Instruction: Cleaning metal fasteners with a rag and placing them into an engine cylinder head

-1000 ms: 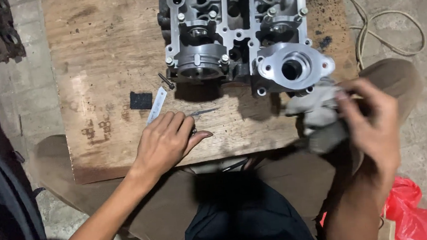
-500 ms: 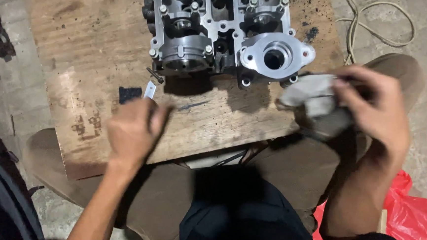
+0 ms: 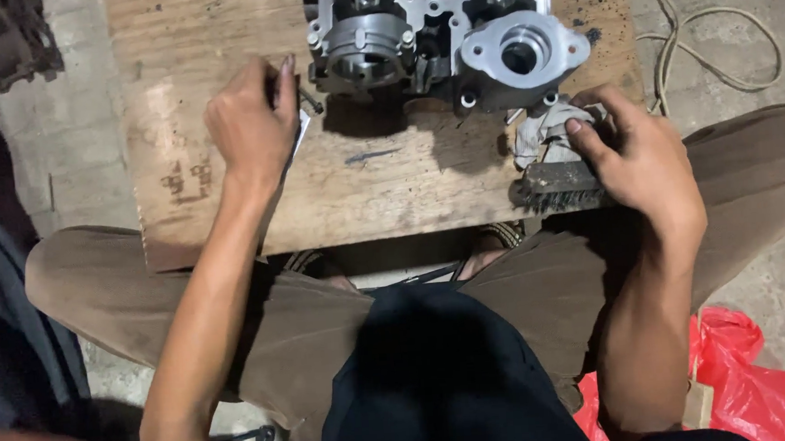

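A grey metal engine cylinder head (image 3: 440, 40) rests at the far edge of a wooden board (image 3: 390, 184). My left hand (image 3: 250, 125) is over the board's left part, fingers closed around a small dark piece, with a pale blade-like strip under the palm. My right hand (image 3: 638, 155) rests at the board's right edge, gripping a wire brush (image 3: 558, 188) together with a grey rag (image 3: 541, 130). The brush's bristles point toward me.
A thin dark mark or pin (image 3: 375, 155) lies mid-board. A pale cord (image 3: 717, 37) loops on the concrete at the right. A red plastic bag (image 3: 738, 381) lies by my right thigh. Dark cloth (image 3: 0, 40) sits far left.
My left hand moved from the board's near edge up toward the cylinder head and closed on a small piece. My right hand lowered the rag and brush onto the board's edge.
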